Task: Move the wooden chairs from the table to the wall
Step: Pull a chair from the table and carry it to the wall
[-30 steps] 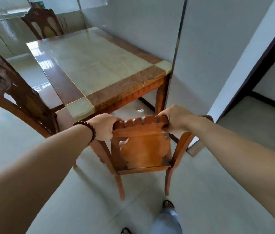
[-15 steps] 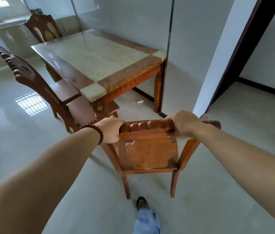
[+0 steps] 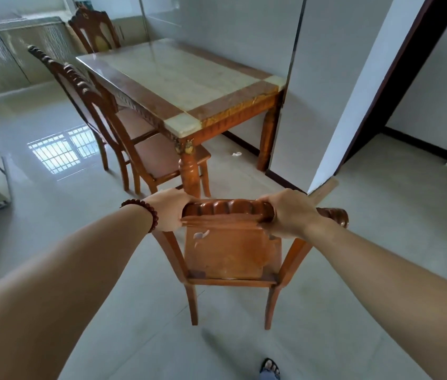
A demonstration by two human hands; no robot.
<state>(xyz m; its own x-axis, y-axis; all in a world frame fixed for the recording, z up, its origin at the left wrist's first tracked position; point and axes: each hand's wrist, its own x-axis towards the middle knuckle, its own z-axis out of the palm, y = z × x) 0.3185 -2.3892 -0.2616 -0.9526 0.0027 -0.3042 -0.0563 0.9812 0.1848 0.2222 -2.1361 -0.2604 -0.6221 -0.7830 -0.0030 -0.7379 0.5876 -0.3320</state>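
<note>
The wooden chair (image 3: 230, 250) stands on the tiled floor (image 3: 367, 270) just off the table's (image 3: 184, 78) near corner, its back toward the person. The left hand (image 3: 169, 208) and right hand (image 3: 289, 213) are closed round opposite ends of its carved top rail; no writing is legible

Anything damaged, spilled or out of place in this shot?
Two small things: a pale scuffed patch mars the back panel of the held chair, as if the finish has chipped, and a white scrap lies on the floor under the table. Nothing else stands out.
</note>
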